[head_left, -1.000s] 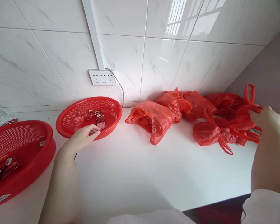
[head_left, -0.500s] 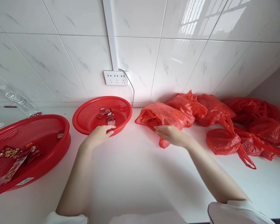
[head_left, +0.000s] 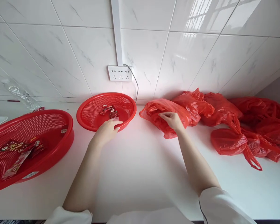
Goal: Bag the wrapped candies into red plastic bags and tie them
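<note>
My left hand is closed at the near rim of the smaller red plastic basket, fingers over the edge. Just beyond the fingertips, several small red snack packets lie in it, one with a pink end. My right hand pinches at the mouth of a red plastic bag, which lies on its side, opening toward the basket. The bag's contents are hidden.
At left, a larger red basket holds several snack packets. A clear plastic bottle lies behind it. Several tied red bags crowd the right side of the white counter. A socket strip with a cable is on the tiled wall.
My right hand has moved up from the bag's front edge to its opening. My left hand stays at the basket rim. The view has shifted slightly.
</note>
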`<state>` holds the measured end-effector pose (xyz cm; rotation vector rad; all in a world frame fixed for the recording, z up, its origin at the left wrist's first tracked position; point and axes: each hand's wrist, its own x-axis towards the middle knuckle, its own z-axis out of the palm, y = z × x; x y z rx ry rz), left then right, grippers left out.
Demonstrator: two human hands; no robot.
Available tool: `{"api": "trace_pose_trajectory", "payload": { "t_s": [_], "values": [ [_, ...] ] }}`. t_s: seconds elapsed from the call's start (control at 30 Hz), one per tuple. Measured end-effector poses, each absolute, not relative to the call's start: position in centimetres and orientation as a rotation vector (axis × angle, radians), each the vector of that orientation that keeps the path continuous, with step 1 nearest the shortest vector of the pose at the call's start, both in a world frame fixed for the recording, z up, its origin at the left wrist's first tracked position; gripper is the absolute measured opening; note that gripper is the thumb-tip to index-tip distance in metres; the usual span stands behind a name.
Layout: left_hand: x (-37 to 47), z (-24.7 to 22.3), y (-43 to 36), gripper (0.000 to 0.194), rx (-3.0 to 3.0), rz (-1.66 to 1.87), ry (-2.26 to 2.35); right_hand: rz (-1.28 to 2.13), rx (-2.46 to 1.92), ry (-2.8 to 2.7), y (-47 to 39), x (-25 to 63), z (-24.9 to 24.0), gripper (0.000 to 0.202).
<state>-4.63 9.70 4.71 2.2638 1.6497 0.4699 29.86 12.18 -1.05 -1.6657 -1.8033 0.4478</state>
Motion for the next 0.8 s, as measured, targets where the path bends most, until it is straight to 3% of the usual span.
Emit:
{"api": "trace_pose_trajectory", "payload": {
  "t_s": [0.17,0.27,0.43,0.5,0.53,0.67,0.8],
  "values": [
    [-1.3,5.3,8.7,0.021,2.342,0.948,1.467,0.759,-1.157,-1.391,11.2,30.3,0.6,0.04],
    [0.7,5.0,7.8,0.022,2.208,0.948,1.304,0.955,-1.007,-1.405,10.4,29.2,0.8,0.036],
    [3.6,2.1,7.0,0.051,2.097,0.789,1.173,1.287,-0.827,-1.764,8.7,26.9,1.4,0.024],
    [4.2,0.7,7.3,0.026,2.158,0.787,1.167,1.341,-0.791,-1.877,8.2,26.3,1.7,0.028],
    [4.3,0.3,7.5,0.015,2.166,0.787,1.176,1.292,-0.833,-1.938,8.1,26.1,1.6,0.034],
    [2.9,0.5,8.7,0.018,1.965,0.731,1.198,0.789,-1.459,-2.169,9.0,26.6,0.0,0.068],
    [0.4,2.3,9.6,0.028,1.616,0.745,1.161,0.392,-2.011,-2.077,10.7,28.1,-2.1,0.064]
  ]
}}
